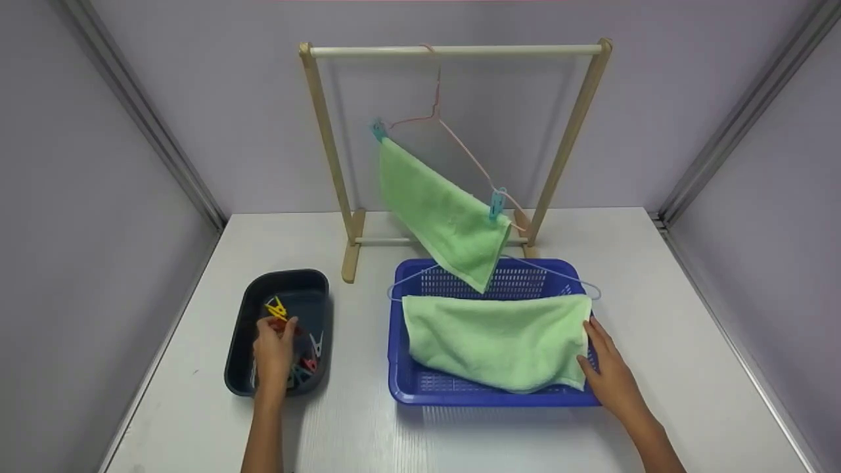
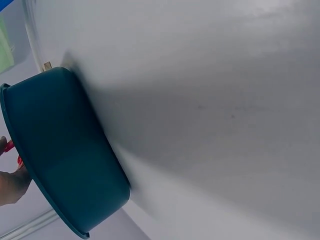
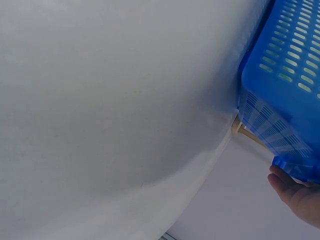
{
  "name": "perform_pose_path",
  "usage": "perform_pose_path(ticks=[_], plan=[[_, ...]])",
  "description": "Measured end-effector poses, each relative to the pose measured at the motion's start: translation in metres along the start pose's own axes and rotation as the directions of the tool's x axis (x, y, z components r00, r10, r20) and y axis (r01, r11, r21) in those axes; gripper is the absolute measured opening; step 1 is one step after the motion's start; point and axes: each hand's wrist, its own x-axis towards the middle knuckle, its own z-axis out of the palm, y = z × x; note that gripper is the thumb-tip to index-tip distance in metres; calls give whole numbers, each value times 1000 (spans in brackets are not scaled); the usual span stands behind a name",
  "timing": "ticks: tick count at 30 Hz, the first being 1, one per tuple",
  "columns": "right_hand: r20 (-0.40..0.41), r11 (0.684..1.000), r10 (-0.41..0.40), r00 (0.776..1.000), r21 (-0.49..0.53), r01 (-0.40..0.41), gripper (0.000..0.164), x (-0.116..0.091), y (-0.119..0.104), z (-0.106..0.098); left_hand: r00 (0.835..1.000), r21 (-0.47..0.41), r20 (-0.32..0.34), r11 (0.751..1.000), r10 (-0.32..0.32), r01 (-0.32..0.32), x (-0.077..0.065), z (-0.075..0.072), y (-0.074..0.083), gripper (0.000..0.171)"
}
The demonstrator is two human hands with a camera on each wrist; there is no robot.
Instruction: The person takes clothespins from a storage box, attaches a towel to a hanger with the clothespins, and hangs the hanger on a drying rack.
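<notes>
One red clothespin (image 2: 9, 146) is sitting pinched between the left hand's (image 1: 272, 351) thumb and fingers, over the dark bin (image 1: 305, 299), a yellow clothespin (image 1: 277, 307) showing just beyond. Across the table, the right hand (image 1: 612, 376), fingers relaxed, is resting against the right edge of a green towel (image 1: 499, 338) lying over the blue basket (image 1: 499, 399). Behind, another green towel (image 1: 447, 217) is slanting from a pink hanger (image 1: 437, 115) on the rack (image 1: 512, 50).

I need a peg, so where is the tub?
In the head view, at left: the tub stands on the table, left of the basket, under the left hand.
</notes>
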Motion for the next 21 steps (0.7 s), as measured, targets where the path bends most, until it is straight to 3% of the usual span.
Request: perform_pose_path(ticks=[13, 21], plan=[[28, 1000, 11, 1000, 7, -12, 54, 4, 0, -9, 999, 0, -5, 999, 32, -32, 0, 0, 0, 42], [-122, 1000, -9, 992, 6, 10, 33, 27, -3, -32, 999, 5, 15, 1000, 30, -30, -1, -2, 2, 42]])
